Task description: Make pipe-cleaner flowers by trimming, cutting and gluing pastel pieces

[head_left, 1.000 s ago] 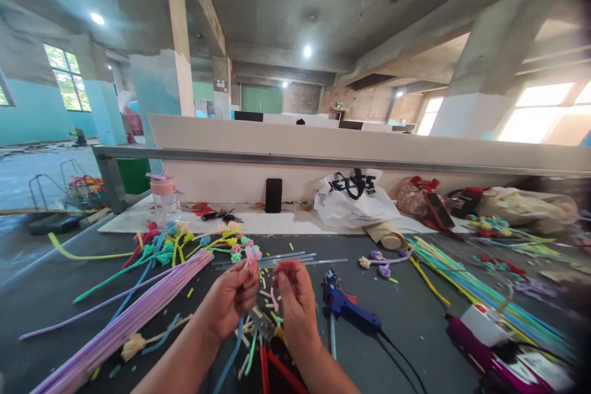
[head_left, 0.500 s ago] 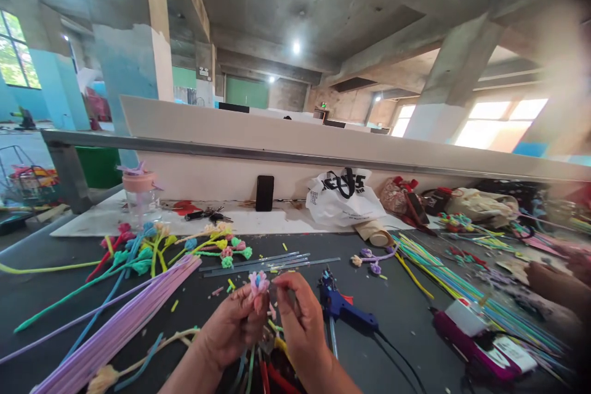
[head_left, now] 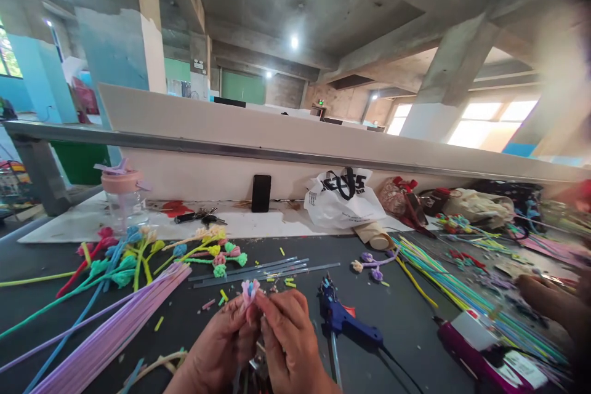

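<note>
A small pink pipe-cleaner flower with a blue centre is pinched upright in my left hand. My right hand is closed against the flower's right side, thumb and fingertips on its petals. Below the two hands, metal-looking tool parts are mostly hidden. Just to the right lies a blue hot glue gun, its cord trailing toward the front. Clear glue sticks and short yellow cut pieces lie beyond my fingers. A bundle of pink and lilac pipe cleaners stretches along my left.
Finished pipe-cleaner flowers are heaped at the left, a purple one right of centre. Behind stand a lidded cup, a phone and a white bag. A purple device and another person's hand are at the right.
My right hand has moved left onto the flower, now touching its petals. The flower sits slightly lower and further left. The view has shifted a little.
</note>
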`<state>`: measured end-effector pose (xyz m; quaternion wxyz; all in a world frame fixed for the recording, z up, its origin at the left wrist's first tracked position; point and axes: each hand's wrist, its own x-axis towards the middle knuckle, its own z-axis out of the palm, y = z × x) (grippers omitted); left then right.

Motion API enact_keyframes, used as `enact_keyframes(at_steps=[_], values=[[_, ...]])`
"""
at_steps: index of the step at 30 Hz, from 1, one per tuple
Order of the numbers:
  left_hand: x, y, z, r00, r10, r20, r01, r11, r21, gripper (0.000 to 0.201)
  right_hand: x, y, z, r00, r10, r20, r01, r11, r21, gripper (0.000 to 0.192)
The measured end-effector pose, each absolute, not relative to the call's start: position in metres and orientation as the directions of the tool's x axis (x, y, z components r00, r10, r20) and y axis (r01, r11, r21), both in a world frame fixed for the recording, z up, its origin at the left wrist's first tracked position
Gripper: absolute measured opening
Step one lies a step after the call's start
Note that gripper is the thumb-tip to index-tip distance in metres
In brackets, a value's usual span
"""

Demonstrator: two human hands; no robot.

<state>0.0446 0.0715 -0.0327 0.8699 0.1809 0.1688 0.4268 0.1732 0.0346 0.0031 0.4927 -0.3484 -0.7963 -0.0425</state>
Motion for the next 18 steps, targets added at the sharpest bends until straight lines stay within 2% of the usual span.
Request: enact_keyframes(at_steps=[8, 18], values=[[0.0431, 0.0725, -0.0372, 0.611, 0.789, -0.061, -0.628, 0.530, 0.570, 0.034, 0.1711, 0.0357, 0.0061, -0.220, 0.485, 0.847, 0.558, 0.775, -0.298, 0.039], [0.0414, 0.0687, -0.0411, 0.607, 0.791, -0.070, -0.588, 0.507, 0.630, 0.030, 0.1693, 0.0304, 0.0019, -0.115, 0.595, 0.795, 0.560, 0.700, -0.443, 0.019]])
